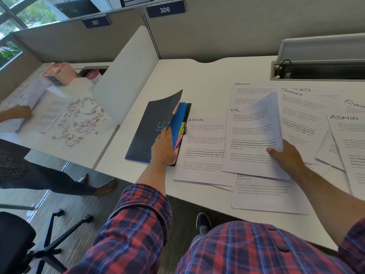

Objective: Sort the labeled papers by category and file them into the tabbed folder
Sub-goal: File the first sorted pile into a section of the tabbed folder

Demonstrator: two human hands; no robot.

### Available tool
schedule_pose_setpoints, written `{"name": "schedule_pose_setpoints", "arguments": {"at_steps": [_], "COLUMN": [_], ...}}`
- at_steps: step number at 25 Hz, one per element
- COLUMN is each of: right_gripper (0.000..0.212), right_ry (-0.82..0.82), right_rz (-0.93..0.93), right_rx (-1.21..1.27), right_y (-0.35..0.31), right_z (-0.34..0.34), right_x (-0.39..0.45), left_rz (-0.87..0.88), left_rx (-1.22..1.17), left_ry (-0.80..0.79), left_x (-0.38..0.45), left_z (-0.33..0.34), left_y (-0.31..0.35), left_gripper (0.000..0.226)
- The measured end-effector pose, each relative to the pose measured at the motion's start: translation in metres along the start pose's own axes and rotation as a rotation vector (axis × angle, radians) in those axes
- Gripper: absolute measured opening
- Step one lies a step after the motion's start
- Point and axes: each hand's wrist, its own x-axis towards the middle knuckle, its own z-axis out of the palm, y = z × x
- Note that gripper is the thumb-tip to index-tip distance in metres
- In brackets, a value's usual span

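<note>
A dark tabbed folder lies on the white desk, its cover lifted partly open over blue pages and coloured tabs. My left hand grips the cover's right edge. To the right lie several printed sheets with handwritten labels: an ADMIN sheet, an HR sheet, FINANCE sheets and another ADMIN sheet. My right hand pinches a curled sheet, raised above the HR sheet; the label on it is hidden.
A white divider panel separates this desk from the left one, where another person's hand holds papers beside paper scraps and a cup. A cable tray sits open at back right. An office chair stands lower left.
</note>
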Motion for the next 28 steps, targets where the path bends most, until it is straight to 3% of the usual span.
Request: {"name": "schedule_pose_setpoints", "arguments": {"at_steps": [21,28], "right_gripper": [0.044,0.045], "right_ry": [0.013,0.005], "right_rz": [-0.022,-0.022], "right_rx": [-0.017,-0.018], "right_y": [0.001,0.004], "right_z": [0.002,0.002], "right_x": [0.000,0.004], "left_rz": [-0.044,-0.041], "left_rx": [0.033,0.031], "left_ry": [0.017,0.139], "left_x": [0.000,0.003], "left_z": [0.008,0.002], "left_y": [0.007,0.001], "left_gripper": [0.104,0.080]}}
